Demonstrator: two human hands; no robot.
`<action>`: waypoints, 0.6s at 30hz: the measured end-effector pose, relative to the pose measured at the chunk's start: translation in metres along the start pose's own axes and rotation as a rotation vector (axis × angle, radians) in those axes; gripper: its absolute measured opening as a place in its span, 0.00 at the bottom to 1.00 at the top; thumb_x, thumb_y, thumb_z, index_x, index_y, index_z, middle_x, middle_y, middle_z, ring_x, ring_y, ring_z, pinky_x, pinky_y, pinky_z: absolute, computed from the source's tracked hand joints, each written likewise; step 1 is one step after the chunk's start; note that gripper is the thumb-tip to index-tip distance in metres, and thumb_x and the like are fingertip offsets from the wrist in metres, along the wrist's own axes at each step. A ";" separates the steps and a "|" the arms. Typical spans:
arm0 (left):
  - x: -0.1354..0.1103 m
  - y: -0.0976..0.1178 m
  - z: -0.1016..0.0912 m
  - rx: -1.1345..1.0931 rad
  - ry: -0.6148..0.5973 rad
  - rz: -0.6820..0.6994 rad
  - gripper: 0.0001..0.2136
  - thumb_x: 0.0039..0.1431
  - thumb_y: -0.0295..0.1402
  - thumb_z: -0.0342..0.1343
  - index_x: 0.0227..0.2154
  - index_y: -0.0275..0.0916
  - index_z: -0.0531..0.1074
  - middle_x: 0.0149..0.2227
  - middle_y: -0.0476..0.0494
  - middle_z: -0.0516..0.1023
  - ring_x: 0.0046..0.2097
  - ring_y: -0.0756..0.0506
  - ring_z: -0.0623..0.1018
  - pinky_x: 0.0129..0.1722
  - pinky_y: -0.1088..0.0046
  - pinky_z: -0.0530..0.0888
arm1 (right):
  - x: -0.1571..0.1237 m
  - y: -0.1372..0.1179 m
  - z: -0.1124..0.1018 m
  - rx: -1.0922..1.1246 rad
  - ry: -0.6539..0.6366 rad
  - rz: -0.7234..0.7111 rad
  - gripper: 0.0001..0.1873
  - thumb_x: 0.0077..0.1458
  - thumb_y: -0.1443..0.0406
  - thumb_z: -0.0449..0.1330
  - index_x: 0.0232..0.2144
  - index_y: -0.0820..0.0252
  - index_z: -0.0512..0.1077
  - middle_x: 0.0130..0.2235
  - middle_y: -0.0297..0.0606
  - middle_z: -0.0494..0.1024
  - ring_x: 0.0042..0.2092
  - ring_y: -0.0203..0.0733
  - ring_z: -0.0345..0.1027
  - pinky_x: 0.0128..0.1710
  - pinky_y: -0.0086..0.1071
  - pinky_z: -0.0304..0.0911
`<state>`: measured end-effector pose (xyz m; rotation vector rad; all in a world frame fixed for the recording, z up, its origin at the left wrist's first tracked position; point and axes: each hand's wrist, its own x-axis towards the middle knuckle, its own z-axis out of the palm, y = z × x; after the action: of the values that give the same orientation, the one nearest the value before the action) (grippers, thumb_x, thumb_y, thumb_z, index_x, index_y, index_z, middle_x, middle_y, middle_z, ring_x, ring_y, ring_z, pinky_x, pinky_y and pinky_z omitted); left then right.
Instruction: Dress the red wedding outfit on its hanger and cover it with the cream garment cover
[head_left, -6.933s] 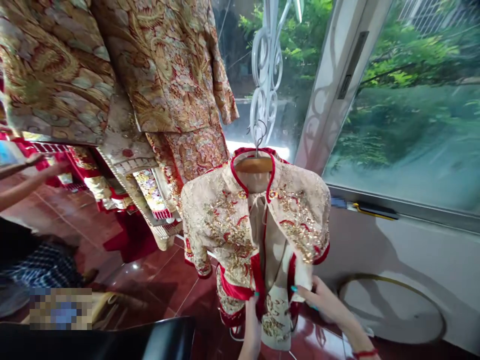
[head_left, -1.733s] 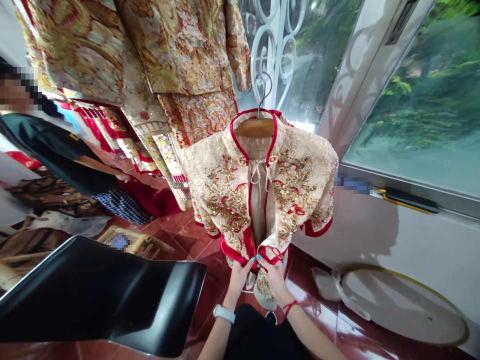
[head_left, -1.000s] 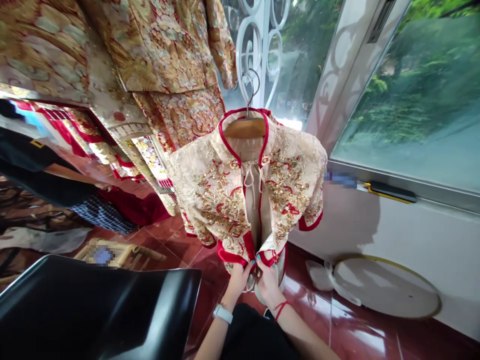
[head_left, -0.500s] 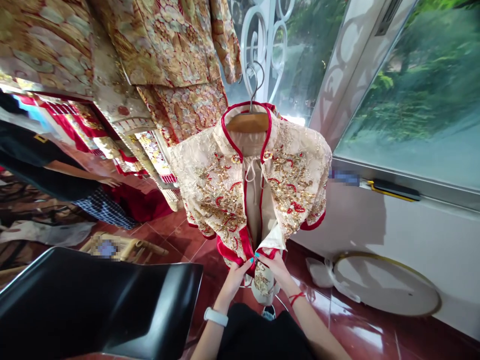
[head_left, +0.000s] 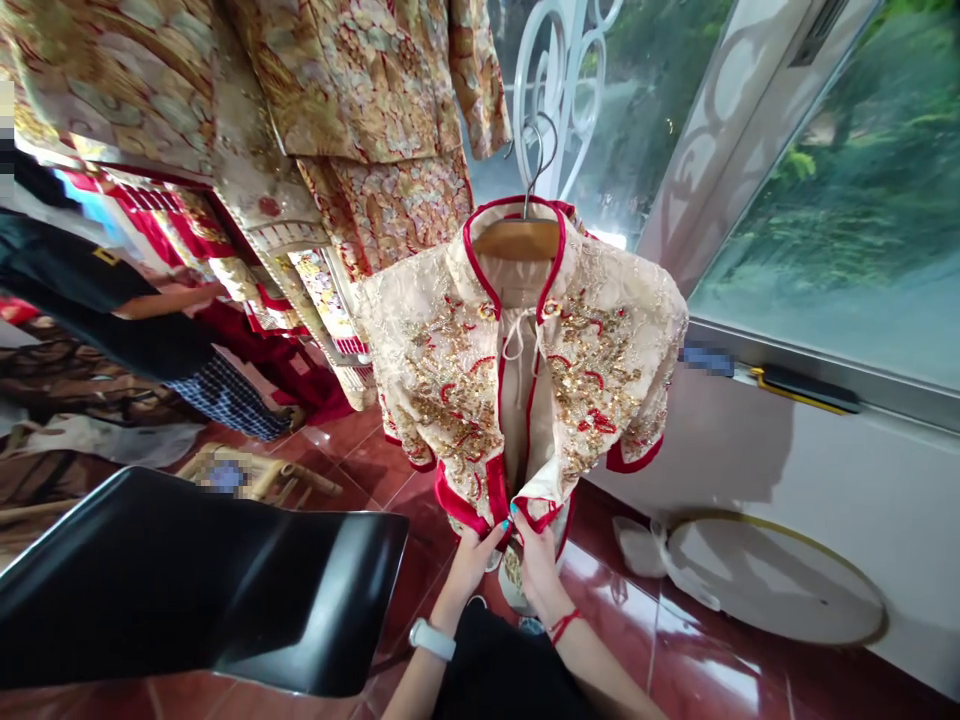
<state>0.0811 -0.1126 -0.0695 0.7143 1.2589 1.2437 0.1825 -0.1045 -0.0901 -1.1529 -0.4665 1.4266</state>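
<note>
A cream jacket (head_left: 592,340) with gold sequins and red trim hangs on a wooden hanger (head_left: 517,238), whose hook is caught on a white scrollwork stand (head_left: 559,75). My left hand (head_left: 472,560) pinches the red hem of the jacket's left front panel. My right hand (head_left: 538,562) pinches the red hem of the right front panel. The two hems meet between my fingertips at the bottom of the opening. A cream embroidered skirt piece (head_left: 514,580) hangs below, partly hidden by my hands.
Gold and red embroidered garments (head_left: 337,90) hang at upper left. A glossy black chair back (head_left: 202,580) stands at lower left. Another person in a dark top (head_left: 90,310) bends at far left. A round white disc (head_left: 772,590) leans against the wall under the window (head_left: 840,200).
My hands have stayed at the jacket's hem, pinching the two front edges closer together. The view shifted slightly right. The person at left has raised an arm.
</note>
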 end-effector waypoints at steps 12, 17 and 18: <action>-0.009 0.003 -0.006 -0.055 0.008 -0.049 0.18 0.40 0.43 0.70 0.32 0.36 0.78 0.34 0.41 0.83 0.39 0.39 0.80 0.47 0.60 0.73 | -0.021 -0.048 -0.034 -0.690 -0.270 0.083 0.24 0.50 0.52 0.63 0.10 0.56 0.70 0.12 0.33 0.68 0.18 0.35 0.60 0.24 0.31 0.53; -0.010 0.002 -0.005 -0.033 -0.012 -0.017 0.18 0.39 0.43 0.70 0.31 0.37 0.77 0.34 0.41 0.82 0.45 0.36 0.79 0.51 0.60 0.71 | -0.015 -0.050 -0.010 -0.683 -0.268 -0.023 0.19 0.47 0.54 0.65 0.13 0.56 0.67 0.15 0.31 0.68 0.21 0.37 0.59 0.25 0.32 0.51; -0.010 0.001 -0.005 -0.028 -0.020 -0.015 0.18 0.40 0.43 0.70 0.32 0.37 0.78 0.36 0.41 0.82 0.46 0.36 0.79 0.53 0.59 0.71 | -0.012 -0.050 -0.007 -0.667 -0.287 -0.014 0.20 0.46 0.54 0.65 0.13 0.56 0.65 0.15 0.30 0.67 0.21 0.37 0.59 0.25 0.31 0.51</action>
<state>0.0773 -0.1233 -0.0662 0.6939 1.2262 1.2366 0.2121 -0.1061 -0.0474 -1.4572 -1.2156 1.4723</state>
